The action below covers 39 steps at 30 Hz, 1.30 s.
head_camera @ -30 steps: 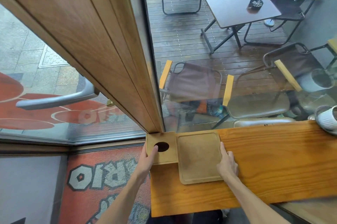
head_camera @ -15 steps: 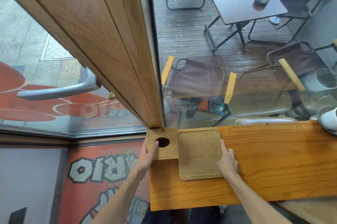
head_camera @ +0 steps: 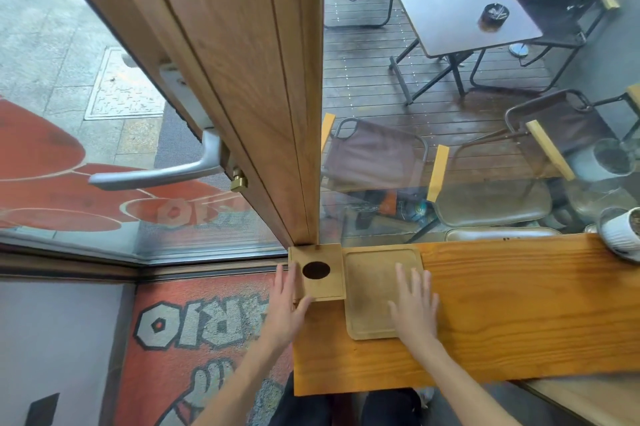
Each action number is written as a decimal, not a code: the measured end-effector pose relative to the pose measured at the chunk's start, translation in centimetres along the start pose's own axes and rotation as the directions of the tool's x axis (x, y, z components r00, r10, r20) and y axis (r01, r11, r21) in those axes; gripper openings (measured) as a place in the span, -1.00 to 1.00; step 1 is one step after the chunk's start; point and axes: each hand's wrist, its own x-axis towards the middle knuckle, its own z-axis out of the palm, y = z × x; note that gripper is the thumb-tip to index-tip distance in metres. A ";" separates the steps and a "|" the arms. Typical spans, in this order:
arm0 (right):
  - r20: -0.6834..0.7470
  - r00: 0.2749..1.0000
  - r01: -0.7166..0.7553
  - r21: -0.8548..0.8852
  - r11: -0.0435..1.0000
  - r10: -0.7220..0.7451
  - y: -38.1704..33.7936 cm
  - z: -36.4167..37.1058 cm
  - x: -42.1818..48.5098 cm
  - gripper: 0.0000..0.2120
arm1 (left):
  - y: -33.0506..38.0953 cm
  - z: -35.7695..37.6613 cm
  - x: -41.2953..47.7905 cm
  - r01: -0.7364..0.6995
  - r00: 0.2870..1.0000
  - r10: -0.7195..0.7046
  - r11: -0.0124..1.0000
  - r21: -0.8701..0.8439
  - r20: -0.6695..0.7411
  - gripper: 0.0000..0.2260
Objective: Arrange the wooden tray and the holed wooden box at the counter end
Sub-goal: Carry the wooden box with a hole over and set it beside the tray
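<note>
Your left hand (head_camera: 284,304) lies flat, fingers wide, on the box w/ hole (head_camera: 320,271) at the table (head_camera: 519,304) end. Tray (head_camera: 372,287) touches it at 3 o'clock; your right hand (head_camera: 414,308) rests open on tray.

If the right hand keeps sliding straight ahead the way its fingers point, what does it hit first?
Probably the far raised rim of the wooden tray, since the right hand lies flat on it, fingers toward the window. Past that rim stands the glass pane; its distance is unclear.
</note>
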 end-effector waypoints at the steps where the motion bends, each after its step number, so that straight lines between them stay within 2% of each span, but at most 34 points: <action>1: -0.012 0.996 0.091 -0.036 0.995 -0.091 -1.5 -0.1 -1.0 -0.18 | 0.0 0.2 -0.4 -0.012 1.000 0.014 0.992 0.122 -0.016 -0.31; 4: 0.026 0.959 0.283 -0.111 0.953 -0.282 -5.9 -0.1 -3.8 -0.21 | 0.5 0.1 -1.6 -0.036 0.999 0.038 0.935 0.352 0.002 -0.34; 7: 0.124 0.936 0.346 -0.162 0.924 -0.329 -8.2 0.7 -4.8 -0.23 | 1.0 -0.4 -2.1 -0.009 0.995 -0.035 0.893 0.451 0.091 -0.36; 12: 0.170 0.932 0.348 -0.168 0.922 -0.321 -8.7 0.7 -4.8 -0.24 | 1.8 -1.4 -1.6 0.015 0.977 -0.110 0.888 0.459 0.180 -0.37; 21: 0.184 0.945 0.302 -0.173 0.937 -0.270 -9.5 0.0 -4.7 -0.24 | 1.2 -1.9 -1.6 0.000 0.971 -0.124 0.855 0.518 0.205 -0.34; 27: 0.250 0.939 0.273 -0.120 0.954 -0.237 -10.2 -0.9 -4.5 -0.25 | 2.2 -2.7 -1.5 -0.007 0.964 -0.146 0.822 0.569 0.223 -0.34; 31: 0.353 0.906 0.275 -0.071 0.959 -0.234 -10.1 -1.9 -4.2 -0.30 | 3.4 -3.3 -1.4 -0.014 0.961 -0.156 0.795 0.606 0.227 -0.36; 33: 0.361 0.902 0.275 -0.052 0.960 -0.239 -10.1 -2.4 -4.4 -0.36 | 4.1 -3.5 -1.4 -0.022 0.967 -0.140 0.790 0.612 0.215 -0.41; 36: 0.291 0.920 0.291 -0.059 0.955 -0.263 -10.0 -2.8 -4.9 -0.46 | 4.9 -3.3 -2.3 -0.045 0.986 -0.066 0.777 0.628 0.152 -0.51; 39: 0.293 0.911 0.322 -0.069 0.944 -0.290 -9.5 -2.7 -5.3 -0.46 | 4.8 -2.5 -3.5 -0.068 0.993 -0.014 0.759 0.647 0.121 -0.52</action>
